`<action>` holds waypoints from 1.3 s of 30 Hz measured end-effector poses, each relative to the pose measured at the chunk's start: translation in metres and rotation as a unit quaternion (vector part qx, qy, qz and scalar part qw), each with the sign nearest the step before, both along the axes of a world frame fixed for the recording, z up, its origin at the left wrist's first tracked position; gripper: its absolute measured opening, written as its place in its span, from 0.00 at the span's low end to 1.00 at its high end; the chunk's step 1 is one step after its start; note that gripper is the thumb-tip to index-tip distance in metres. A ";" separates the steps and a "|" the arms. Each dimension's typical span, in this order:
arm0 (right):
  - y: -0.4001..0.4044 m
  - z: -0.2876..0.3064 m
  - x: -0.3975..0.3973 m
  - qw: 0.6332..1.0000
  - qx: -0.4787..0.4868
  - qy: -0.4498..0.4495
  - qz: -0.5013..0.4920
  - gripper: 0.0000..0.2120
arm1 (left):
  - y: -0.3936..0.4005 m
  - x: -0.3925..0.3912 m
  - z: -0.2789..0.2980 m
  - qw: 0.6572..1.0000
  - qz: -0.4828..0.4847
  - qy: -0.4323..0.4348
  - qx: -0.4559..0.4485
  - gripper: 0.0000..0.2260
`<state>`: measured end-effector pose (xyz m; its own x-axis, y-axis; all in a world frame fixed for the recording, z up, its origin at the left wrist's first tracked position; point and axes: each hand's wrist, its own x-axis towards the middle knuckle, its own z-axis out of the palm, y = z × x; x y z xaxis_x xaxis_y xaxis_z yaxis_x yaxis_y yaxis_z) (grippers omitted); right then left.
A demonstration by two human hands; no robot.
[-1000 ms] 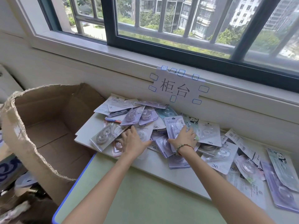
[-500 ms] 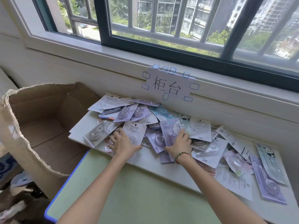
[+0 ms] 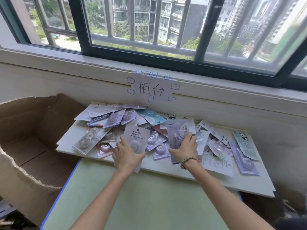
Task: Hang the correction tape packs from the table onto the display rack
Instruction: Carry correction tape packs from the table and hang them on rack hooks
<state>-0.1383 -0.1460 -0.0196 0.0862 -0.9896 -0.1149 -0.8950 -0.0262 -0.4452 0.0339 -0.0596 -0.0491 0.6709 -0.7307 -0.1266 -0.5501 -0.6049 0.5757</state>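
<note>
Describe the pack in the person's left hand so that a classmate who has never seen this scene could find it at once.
Find the paper sign taped under the window; the pile of packs lies on the white board below it. The left hand holds up a pale grey pack. Unlike the purple "36" pack in the right hand, it shows a round dispenser.

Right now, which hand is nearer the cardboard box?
Left. The left hand holds a grey pack beside the cardboard box; the right hand is farther away, gripping a purple pack.
</note>
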 end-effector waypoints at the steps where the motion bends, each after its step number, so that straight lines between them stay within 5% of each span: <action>1: 0.008 0.003 -0.006 1.000 -0.007 0.000 -0.013 0.52 | 0.002 -0.004 0.005 1.000 -0.008 0.007 -0.014 0.54; 9: 0.121 0.024 -0.075 0.983 -0.057 -0.015 -0.175 0.48 | 0.044 -0.061 0.033 0.980 -0.141 0.068 -0.127 0.54; 17: 0.260 0.047 -0.154 0.934 -0.112 -0.030 -0.339 0.55 | 0.111 -0.149 0.061 0.932 -0.315 0.079 -0.159 0.52; 28: 0.478 0.073 -0.313 0.788 -0.162 -0.020 -0.593 0.54 | 0.247 -0.369 0.091 0.799 -0.564 0.136 -0.160 0.51; 39: 0.776 0.082 -0.479 0.628 -0.179 0.033 -0.757 0.54 | 0.511 -0.610 0.095 0.652 -0.728 0.181 -0.110 0.49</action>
